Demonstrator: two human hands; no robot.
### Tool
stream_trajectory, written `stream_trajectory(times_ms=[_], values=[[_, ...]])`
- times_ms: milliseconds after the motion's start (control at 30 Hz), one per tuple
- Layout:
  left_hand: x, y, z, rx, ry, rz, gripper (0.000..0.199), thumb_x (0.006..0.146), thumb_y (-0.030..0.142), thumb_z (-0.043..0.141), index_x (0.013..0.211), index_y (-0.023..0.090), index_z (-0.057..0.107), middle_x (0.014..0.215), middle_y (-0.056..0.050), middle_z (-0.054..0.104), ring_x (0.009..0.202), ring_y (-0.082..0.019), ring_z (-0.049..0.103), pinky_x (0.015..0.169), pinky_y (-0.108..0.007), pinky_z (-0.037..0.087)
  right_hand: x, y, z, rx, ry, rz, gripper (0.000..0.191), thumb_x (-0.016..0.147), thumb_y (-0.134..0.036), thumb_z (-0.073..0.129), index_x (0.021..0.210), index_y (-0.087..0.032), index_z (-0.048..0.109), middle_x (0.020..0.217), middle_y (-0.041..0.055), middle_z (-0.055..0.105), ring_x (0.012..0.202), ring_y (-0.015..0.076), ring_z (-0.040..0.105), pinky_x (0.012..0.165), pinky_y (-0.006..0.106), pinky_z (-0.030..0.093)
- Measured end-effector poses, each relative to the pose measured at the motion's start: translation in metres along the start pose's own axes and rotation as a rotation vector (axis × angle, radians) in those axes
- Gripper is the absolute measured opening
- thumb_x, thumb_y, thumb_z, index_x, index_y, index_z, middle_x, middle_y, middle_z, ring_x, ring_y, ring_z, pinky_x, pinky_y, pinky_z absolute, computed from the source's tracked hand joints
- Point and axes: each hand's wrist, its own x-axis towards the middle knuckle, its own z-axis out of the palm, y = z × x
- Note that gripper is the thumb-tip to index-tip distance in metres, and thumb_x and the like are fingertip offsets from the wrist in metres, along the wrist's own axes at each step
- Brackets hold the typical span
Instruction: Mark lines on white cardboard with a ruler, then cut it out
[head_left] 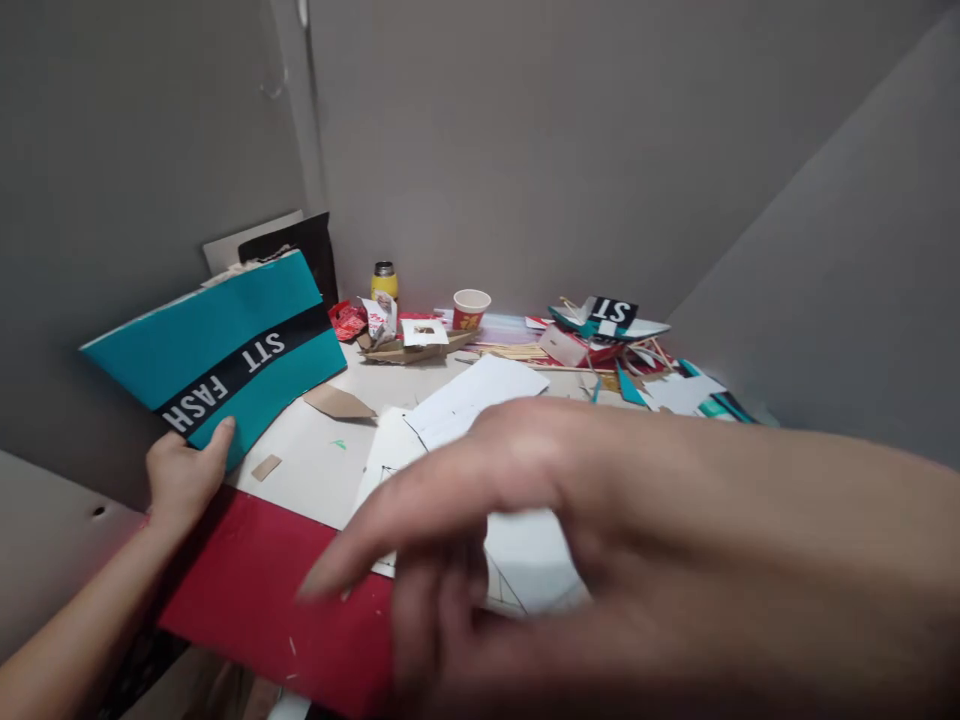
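My left hand (187, 475) grips the lower edge of a teal piece of cardboard (266, 385), its thumb on the front face. A black stripe with white letters crosses the cardboard, which is tilted up at the left of the table. Close to the camera, my right hand (480, 520) is partly blurred, with its index finger stretched out and the other fingers hanging apart. Nothing shows between them. Behind and below it lie white sheets with drawn lines (480, 395), partly hidden. A red board (277, 590) lies at the table's front edge, under both hands.
A yellow bottle (384, 282) and a paper cup (471, 310) stand at the back. Thin wooden sticks (517, 352) lie near them. Cardboard scraps (339, 403) dot the table (315, 480). Teal and white cuttings (682, 392) pile up at right, near the grey walls (510, 150).
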Motion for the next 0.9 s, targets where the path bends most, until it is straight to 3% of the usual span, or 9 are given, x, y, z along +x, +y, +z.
stream_trajectory(times_ms=[100,233,333,500,667,767,900], values=[[-0.003,-0.004,-0.001,-0.001,-0.036,0.028,0.044,0.066,0.055,0.067,0.046,0.024,0.041,0.042,0.002,0.044,0.047,-0.017,0.048,0.049,-0.028,0.035,0.01,0.013,-0.022,-0.288,0.129,0.269,0.024,0.083,-0.024,0.067,0.105,-0.025,0.075,0.077,0.0001,0.074,0.069,0.0171,0.07,0.061,0.026,0.055],[-0.01,-0.006,-0.001,-0.003,-0.038,0.048,0.044,0.062,0.058,0.067,0.046,0.025,0.041,0.043,0.002,0.046,0.047,-0.018,0.05,0.048,-0.029,0.036,0.014,0.067,-0.063,-0.379,0.266,0.39,0.032,0.083,-0.032,0.067,0.11,-0.015,0.072,0.082,0.0066,0.076,0.071,0.0189,0.071,0.062,0.027,0.055],[-0.013,-0.007,-0.001,-0.013,-0.033,0.067,0.043,0.061,0.058,0.068,0.047,0.025,0.043,0.043,0.002,0.045,0.048,-0.019,0.051,0.048,-0.029,0.037,0.013,0.1,-0.08,-0.411,0.316,0.456,0.032,0.082,-0.034,0.069,0.106,-0.013,0.071,0.08,0.0071,0.076,0.068,0.0179,0.07,0.059,0.025,0.053],[-0.012,-0.008,0.0,-0.058,0.026,0.108,0.038,0.069,0.057,0.06,0.057,0.022,0.052,0.052,0.001,0.05,0.054,-0.019,0.053,0.051,-0.027,0.04,0.039,0.122,-0.072,-0.398,0.42,0.467,0.024,0.085,-0.027,0.067,0.102,-0.011,0.071,0.08,0.0076,0.074,0.062,0.0165,0.068,0.055,0.024,0.051],[-0.008,-0.008,-0.002,-0.052,0.09,0.164,0.039,0.07,0.055,0.059,0.052,0.024,0.044,0.047,0.005,0.034,0.049,-0.015,0.043,0.05,-0.027,0.034,0.099,0.138,-0.063,-0.38,0.593,0.49,0.055,0.089,-0.032,0.066,0.138,-0.011,0.05,0.089,0.0119,0.072,0.058,0.0186,0.064,0.049,0.029,0.05],[-0.006,-0.008,-0.003,-0.042,0.098,0.187,0.04,0.069,0.054,0.059,0.05,0.025,0.04,0.045,0.005,0.031,0.048,-0.015,0.042,0.051,-0.027,0.033,0.133,0.144,-0.058,-0.286,0.619,0.537,0.044,0.094,-0.032,0.062,0.133,-0.016,0.052,0.108,0.0108,0.068,0.081,0.0207,0.068,0.069,0.037,0.058],[-0.002,-0.011,-0.001,-0.037,0.082,0.163,0.04,0.07,0.054,0.058,0.049,0.025,0.041,0.043,0.004,0.036,0.047,-0.017,0.046,0.05,-0.028,0.034,0.152,0.142,-0.055,-0.155,0.62,0.565,0.033,0.096,-0.033,0.061,0.125,-0.017,0.058,0.126,0.0097,0.06,0.105,0.024,0.063,0.087,0.045,0.055]])
